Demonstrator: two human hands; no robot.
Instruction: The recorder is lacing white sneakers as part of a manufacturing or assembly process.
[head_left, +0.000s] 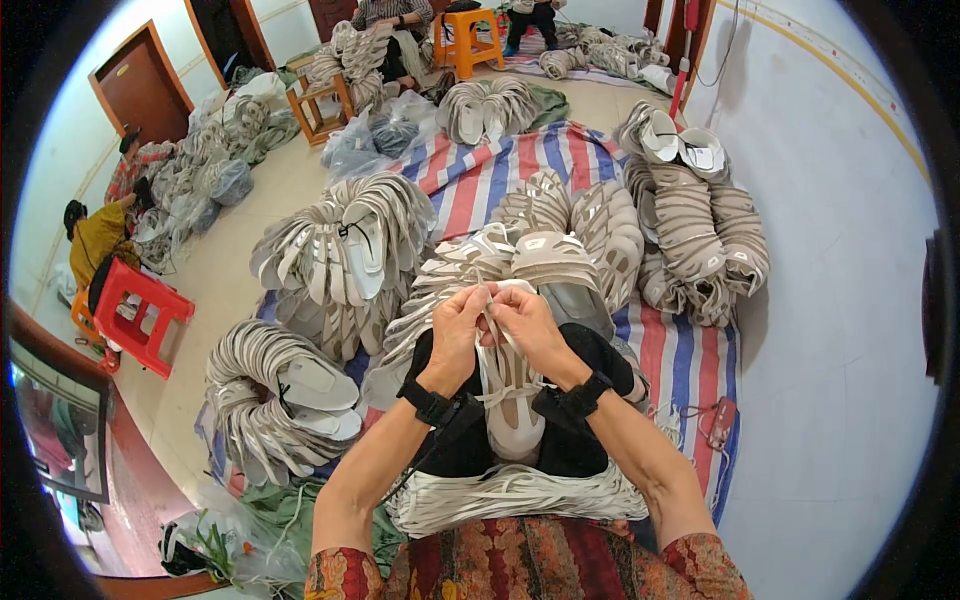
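Note:
Between my knees, toe toward me, rests a beige and white shoe upper [516, 428]. A pale flat shoelace [512, 392] crosses its front. My left hand [460, 328] is closed in a pinch above the shoe's far end. Close beside it, my right hand [528, 328] pinches too, and the fingertips of both nearly meet around the lace. The exact hold is partly hidden by the fingers. A thick bundle of white laces [520, 497] lies across my lap.
Bundled shoe uppers surround me: a curled stack [265, 400] at left, a tied bundle [345, 240] behind it, and piled rolls [695, 225] at right. A striped sheet [470, 185] lies underneath. A red stool [145, 315] stands far left; other people sit farther back.

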